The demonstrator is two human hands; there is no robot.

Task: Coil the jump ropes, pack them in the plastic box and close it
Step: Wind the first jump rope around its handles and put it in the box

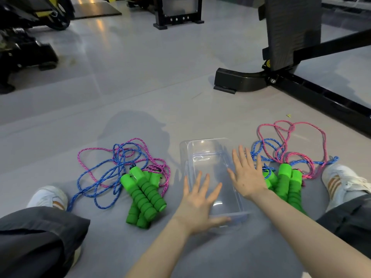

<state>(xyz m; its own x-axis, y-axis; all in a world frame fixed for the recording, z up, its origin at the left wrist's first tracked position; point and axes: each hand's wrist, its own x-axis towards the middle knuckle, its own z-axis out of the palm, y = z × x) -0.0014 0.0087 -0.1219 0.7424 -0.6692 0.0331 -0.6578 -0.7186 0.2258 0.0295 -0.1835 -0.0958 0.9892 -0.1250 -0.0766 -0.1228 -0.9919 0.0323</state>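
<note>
While the person sits on the grey floor (140, 81) with legs spread, everything for the job lies between the two white shoes. By the left shoe (49, 197) lies the left heap of jump ropes (118, 167): blue and pink cords in a loose tangle, uncoiled, with their green foam handles (143, 194) bunched together on the side nearest the box, so a hand can take them without a long reach. Next comes the left hand (197, 205), palm down, fingers spread wide apart and gripping nothing; it hovers at the near left corner of the clear plastic box (204, 151), the thumb lying at or over the near rim (whether it actually touches I cannot tell). The box sits dead centre, long side running away from the person, and looks empty; I cannot tell whether a lid rests on it, and none shows elsewhere. The right hand (246, 175) is likewise flat and splayed, holding nothing, over the box's right edge. Just beyond it is the right heap of ropes (289, 145), equally tangled, its green handles (285, 181) lying just beside the box and partly hidden by the forearm. At the far right is the right shoe (341, 181). To my eye no coiling has begun.
</note>
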